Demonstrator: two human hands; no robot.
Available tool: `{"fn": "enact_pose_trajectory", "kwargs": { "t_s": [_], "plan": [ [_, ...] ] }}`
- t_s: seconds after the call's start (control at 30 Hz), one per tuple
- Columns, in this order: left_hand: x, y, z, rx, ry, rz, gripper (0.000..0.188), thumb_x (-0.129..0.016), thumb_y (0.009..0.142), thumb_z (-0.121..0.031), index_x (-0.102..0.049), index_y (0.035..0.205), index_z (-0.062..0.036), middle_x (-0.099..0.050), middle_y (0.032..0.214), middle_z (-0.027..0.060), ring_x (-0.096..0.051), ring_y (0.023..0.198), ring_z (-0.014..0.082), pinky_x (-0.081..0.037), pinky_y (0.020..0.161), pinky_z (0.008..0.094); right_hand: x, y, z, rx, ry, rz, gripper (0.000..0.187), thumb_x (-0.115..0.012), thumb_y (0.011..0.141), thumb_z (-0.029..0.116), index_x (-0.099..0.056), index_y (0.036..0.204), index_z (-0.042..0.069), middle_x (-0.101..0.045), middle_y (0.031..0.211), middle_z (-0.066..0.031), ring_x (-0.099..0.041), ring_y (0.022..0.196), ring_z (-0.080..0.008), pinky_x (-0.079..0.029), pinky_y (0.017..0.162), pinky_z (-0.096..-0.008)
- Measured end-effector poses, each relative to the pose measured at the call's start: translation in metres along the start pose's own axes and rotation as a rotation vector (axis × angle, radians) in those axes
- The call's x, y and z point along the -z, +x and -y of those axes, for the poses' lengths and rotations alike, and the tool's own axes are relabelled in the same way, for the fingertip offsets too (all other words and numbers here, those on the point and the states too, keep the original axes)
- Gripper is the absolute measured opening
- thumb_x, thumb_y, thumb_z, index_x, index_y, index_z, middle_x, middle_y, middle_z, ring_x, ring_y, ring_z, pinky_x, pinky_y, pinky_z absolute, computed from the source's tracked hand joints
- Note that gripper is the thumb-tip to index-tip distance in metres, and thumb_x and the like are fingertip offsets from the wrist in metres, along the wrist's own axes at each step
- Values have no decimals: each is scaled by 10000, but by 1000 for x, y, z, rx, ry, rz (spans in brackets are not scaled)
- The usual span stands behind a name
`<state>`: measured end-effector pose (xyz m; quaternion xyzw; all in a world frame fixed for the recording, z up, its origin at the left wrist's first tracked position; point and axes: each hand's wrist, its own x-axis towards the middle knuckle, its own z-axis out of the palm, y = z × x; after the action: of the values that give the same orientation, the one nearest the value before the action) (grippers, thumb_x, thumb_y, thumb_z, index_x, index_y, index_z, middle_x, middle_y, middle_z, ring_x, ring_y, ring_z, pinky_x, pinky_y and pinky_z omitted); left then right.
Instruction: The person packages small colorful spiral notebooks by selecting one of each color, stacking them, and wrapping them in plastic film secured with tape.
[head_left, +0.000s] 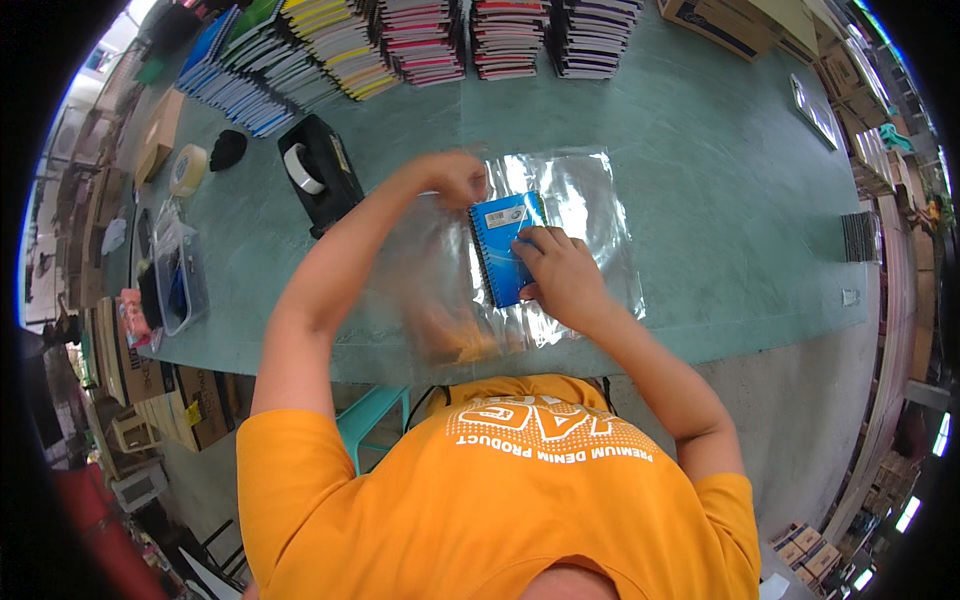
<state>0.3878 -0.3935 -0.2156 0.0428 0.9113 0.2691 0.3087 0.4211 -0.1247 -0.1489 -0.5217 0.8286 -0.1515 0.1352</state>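
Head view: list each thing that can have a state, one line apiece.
blue spiral notebook: closed, flat on the clear plastic bags.
clear plastic bags: flat on the table; near sheet lifted.
left hand: on the plastic, blurred.
right hand: pressing the notebook.
tape dispenser: roll loaded.
notebook stacks: closed, piled.

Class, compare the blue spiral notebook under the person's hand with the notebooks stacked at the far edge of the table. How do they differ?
The blue spiral notebook lies alone, flat on clear plastic wrap; the stacked notebooks sit in tall piles straight on the green table. The right hand presses the single one; no hand touches the stacks. Its cover faces up; the stacks show mostly edges, in several colours. Both are notebooks on one table.
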Motion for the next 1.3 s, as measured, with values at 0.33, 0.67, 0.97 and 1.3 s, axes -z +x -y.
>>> {"fn": "enact_pose_trajectory", "kwargs": {
  "t_s": [0.33,0.67,0.97,1.3],
  "plan": [
    [-96,-104,-74,315,-1241,-683,126,-633,786,-110,-604,887,-41,-619,724,68,-577,627,131,-448,557,279,-6,6,-32,176,61,-33,742,-777,616,275,-468,1252,53,-416,1332,-82,-369,1251,-264,-330,990,-415],
    [-106,-120,-133,219,-344,-698,284,-477,861,-256,-555,764,0,-572,645,146,-577,591,285,-449,572,406,-12,22,-60,407,-25,1,892,-657,679,557,-334,1353,70,-315,1410,-101,-233,1341,-291,-225,1042,-551],
    [-90,-74,-164,321,-2,-368,236,-467,819,-199,-612,769,-19,-637,769,169,-617,724,359,-473,666,474,-34,13,-58,359,-23,-93,890,-587,730,589,-277,1392,82,-213,1468,-103,-157,1366,-324,-158,1029,-633],
    [-89,-68,-170,366,50,-332,254,-469,832,-220,-611,881,-16,-635,918,183,-604,870,358,-472,743,472,12,111,-32,269,150,-22,636,-547,812,458,-371,1353,173,-533,1210,-179,-427,1193,-366,-303,988,-513]
  ]
}}
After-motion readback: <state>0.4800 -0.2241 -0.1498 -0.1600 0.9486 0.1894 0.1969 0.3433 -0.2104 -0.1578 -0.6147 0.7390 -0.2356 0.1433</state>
